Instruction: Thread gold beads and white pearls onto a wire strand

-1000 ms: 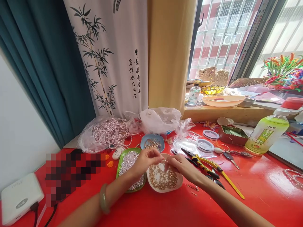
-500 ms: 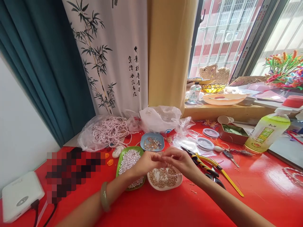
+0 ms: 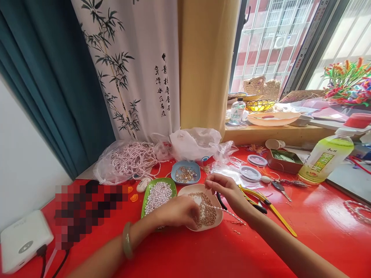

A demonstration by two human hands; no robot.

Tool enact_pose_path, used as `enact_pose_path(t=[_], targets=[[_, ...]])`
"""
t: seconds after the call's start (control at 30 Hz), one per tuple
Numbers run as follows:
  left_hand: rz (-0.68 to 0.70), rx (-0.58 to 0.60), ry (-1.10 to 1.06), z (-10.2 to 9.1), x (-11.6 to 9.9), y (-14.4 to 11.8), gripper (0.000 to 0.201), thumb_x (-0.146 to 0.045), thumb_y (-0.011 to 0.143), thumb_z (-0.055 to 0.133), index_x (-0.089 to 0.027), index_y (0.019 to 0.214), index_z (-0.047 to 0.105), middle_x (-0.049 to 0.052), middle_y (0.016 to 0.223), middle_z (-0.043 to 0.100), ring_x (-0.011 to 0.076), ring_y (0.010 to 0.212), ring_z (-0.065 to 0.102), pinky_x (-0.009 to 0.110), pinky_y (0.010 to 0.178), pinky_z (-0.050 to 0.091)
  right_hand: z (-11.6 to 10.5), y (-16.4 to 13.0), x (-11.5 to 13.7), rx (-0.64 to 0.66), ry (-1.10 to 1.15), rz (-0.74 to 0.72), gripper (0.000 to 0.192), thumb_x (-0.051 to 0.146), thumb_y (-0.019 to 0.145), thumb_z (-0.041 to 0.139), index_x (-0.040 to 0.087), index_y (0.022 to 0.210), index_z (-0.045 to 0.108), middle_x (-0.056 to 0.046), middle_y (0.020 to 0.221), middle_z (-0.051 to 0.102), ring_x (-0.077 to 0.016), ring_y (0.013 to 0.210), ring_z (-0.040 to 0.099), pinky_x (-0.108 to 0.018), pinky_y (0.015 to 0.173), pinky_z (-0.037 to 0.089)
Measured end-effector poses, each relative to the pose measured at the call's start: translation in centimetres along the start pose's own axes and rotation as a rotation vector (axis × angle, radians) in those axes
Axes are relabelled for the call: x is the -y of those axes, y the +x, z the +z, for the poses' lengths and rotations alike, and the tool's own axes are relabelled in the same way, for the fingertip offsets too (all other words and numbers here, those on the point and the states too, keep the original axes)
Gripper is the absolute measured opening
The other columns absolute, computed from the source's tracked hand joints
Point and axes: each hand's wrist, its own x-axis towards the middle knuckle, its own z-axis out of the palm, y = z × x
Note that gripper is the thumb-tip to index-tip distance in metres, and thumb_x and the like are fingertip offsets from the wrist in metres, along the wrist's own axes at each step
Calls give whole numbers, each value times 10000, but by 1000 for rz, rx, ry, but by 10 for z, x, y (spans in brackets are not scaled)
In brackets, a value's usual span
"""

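My left hand (image 3: 179, 211) reaches down into a white dish (image 3: 218, 217) of small gold beads, fingertips pinched among the beads; a green bangle sits on that wrist. Raised over the dish's far rim, my right hand (image 3: 226, 190) pinches the end of a thin beaded strand (image 3: 228, 212). The strand runs down behind the hand toward the dish's right edge. A green tray (image 3: 146, 190) of white pearls lies just left of the dish. A blue dish (image 3: 175, 174) with mixed gold beads sits behind both.
Yellow-handled pliers (image 3: 268, 207) lie right of my right hand on the red table (image 3: 304, 239). Plastic bags of pearl strands (image 3: 131, 159) sit at the back. A green drink bottle (image 3: 324, 159), a metal tin (image 3: 284, 161) and round lids stand right. A white box (image 3: 24, 239) sits left.
My hands have parted. The left hand dropped from the right hand into the gold bead dish, and the right hand lifted slightly, drawing the beaded strand out.
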Motion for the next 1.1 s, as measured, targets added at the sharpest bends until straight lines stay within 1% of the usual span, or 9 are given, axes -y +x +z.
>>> enact_pose_path(t=[0.13, 0.27, 0.33, 0.4, 0.47, 0.57, 0.77, 0.97, 1.1], targets=[[76, 63, 162, 3, 7, 2, 47, -206, 531, 642, -235, 568, 646, -17, 579, 591, 157, 650, 513, 213, 605, 346, -2, 1, 2, -38, 39, -24, 179, 330, 724, 540, 159, 671, 538, 22, 610, 500, -91, 560, 431, -221, 549, 338], [58, 51, 108, 2, 10, 5, 67, -236, 595, 603, -205, 623, 655, -5, 626, 622, 146, 641, 531, 211, 608, 361, -5, 3, -2, -45, 104, -52, 181, 324, 731, 542, 156, 663, 536, 25, 593, 484, -82, 538, 417, -218, 528, 324], [9, 3, 13, -1, 10, 8, 111, -250, 628, 578, -178, 666, 654, 10, 666, 632, 146, 645, 541, 220, 612, 374, -7, 4, -5, -34, 148, -41, 178, 320, 731, 544, 154, 667, 534, 25, 590, 488, -78, 530, 416, -216, 521, 319], [-51, -97, -127, -5, 9, 12, 140, -266, 632, 583, -152, 682, 647, 25, 671, 632, 147, 644, 544, 233, 620, 385, -7, 5, -8, -2, 176, -10, 172, 309, 726, 546, 151, 659, 532, 20, 587, 501, -78, 527, 420, -218, 522, 317], [-102, -196, -300, -9, 8, 14, 169, -286, 614, 611, -136, 684, 641, 33, 661, 628, 140, 637, 539, 239, 626, 389, -4, 4, -13, 42, 197, 19, 158, 281, 721, 532, 150, 633, 523, 16, 572, 510, -82, 524, 426, -221, 525, 317], [-154, -268, -575, -14, 8, 16, 202, -293, 582, 655, -126, 695, 638, 37, 680, 621, 120, 646, 533, 228, 627, 388, 5, 2, -21, 101, 211, 57, 140, 241, 712, 497, 152, 604, 504, 15, 549, 510, -92, 529, 437, -226, 537, 321], [-187, -278, -890, -11, 13, 18, 231, -235, 525, 718, -123, 715, 649, 36, 709, 615, 108, 685, 544, 225, 672, 393, 23, -6, -28, 189, 158, 113, 146, 266, 688, 498, 163, 586, 483, 19, 551, 498, -103, 543, 429, -233, 559, 326], [-184, -264, -1008, -7, 15, 18, 245, -182, 531, 722, -122, 753, 635, 18, 704, 611, 86, 654, 550, 219, 684, 405, 25, -6, -26, 187, 130, 130, 184, 285, 677, 509, 160, 549, 469, 27, 532, 457, -92, 512, 392, -225, 519, 295], [-150, -218, -1014, -6, 12, 19, 183, -174, 552, 710, -105, 693, 614, 15, 662, 604, 85, 629, 550, 213, 659, 410, 27, -6, -24, 166, 115, 148, 237, 337, 679, 534, 154, 542, 471, 32, 522, 446, -83, 496, 380, -218, 502, 281]])
